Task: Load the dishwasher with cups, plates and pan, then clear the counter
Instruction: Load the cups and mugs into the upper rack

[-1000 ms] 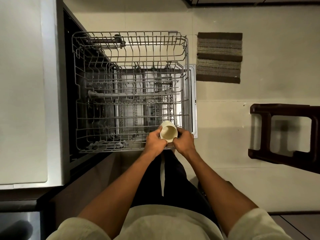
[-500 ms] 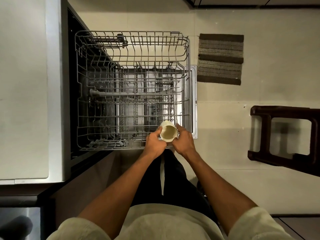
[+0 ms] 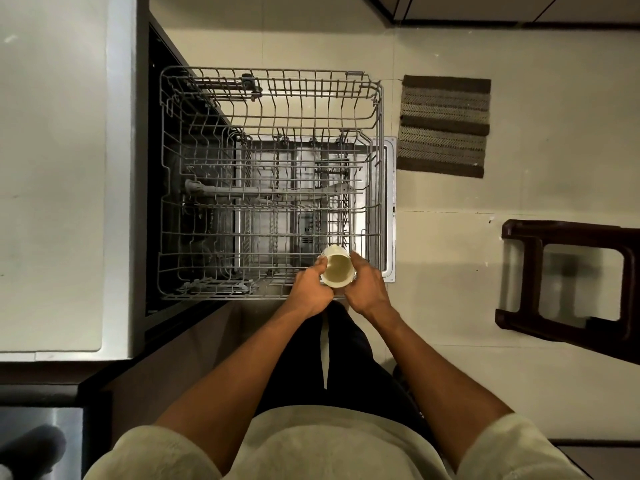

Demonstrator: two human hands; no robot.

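Observation:
A cream cup (image 3: 336, 269) with its mouth facing up toward me sits at the near right corner of the pulled-out grey wire dishwasher rack (image 3: 270, 81). My left hand (image 3: 311, 289) grips the cup's left side and my right hand (image 3: 365, 289) grips its right side. The rack holds nothing else that I can see. Below it shows the open dishwasher door (image 3: 389, 209) and the lower rack.
A pale counter (image 3: 52, 168) runs along the left, with a steel sink edge (image 3: 38, 431) at the bottom left. A striped mat (image 3: 445, 126) lies on the tiled floor to the right of the rack. A dark brown stool (image 3: 571, 285) stands at the right.
My hands and the cup stay at the same corner of the rack. The view has shifted slightly; nothing else moved.

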